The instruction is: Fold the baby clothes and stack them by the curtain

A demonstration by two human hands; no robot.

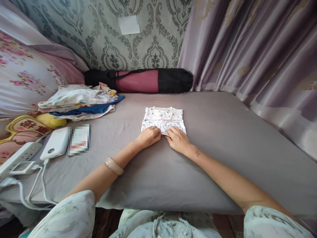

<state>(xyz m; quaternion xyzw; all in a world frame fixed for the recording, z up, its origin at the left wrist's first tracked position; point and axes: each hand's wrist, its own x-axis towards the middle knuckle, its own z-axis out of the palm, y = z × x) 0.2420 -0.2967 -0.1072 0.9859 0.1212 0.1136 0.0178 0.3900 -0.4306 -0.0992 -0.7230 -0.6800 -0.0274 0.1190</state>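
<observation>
A small white shirt (163,114) with a scattered print and a bear-like line drawing lies folded on the grey bed sheet (213,119). At its near edge my left hand (150,136) is closed, the fingers curled on the cloth at the left of the middle. Close beside it, my right hand (177,138) grips the same edge a little to the right, its fingertips below the drawing. The fingertips of both hands are partly hidden against the fabric.
A clothes pile (81,100) lies at the left, near a power bank (55,142), a power strip (19,160) with white cables and a yellow plush (27,127). A black and pink roll bag (138,81) rests along the wall. Curtains (242,43) hang at the right.
</observation>
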